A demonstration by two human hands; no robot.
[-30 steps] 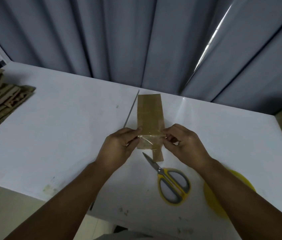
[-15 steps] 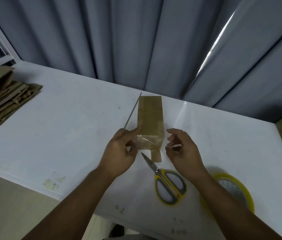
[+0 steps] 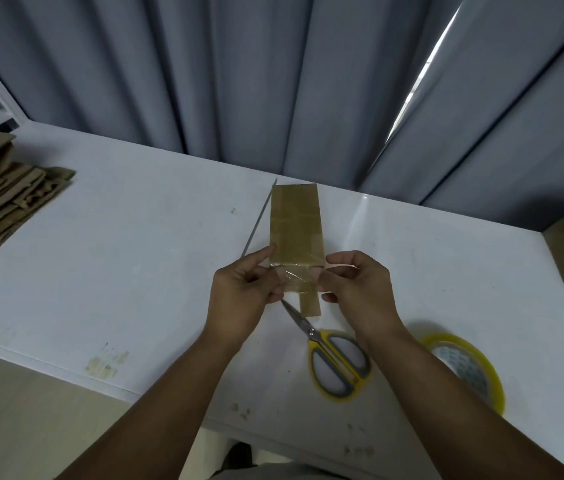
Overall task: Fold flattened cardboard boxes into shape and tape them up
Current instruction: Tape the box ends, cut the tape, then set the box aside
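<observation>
The small cardboard box (image 3: pixel 296 223), lying on the white table (image 3: pixel 135 254), is being pinched at its near end by the curled fingers of the left hand (image 3: pixel 242 289) and the right hand (image 3: pixel 360 292), likely so the clear tape strip (image 3: pixel 299 277) is being stuck down flat.
</observation>
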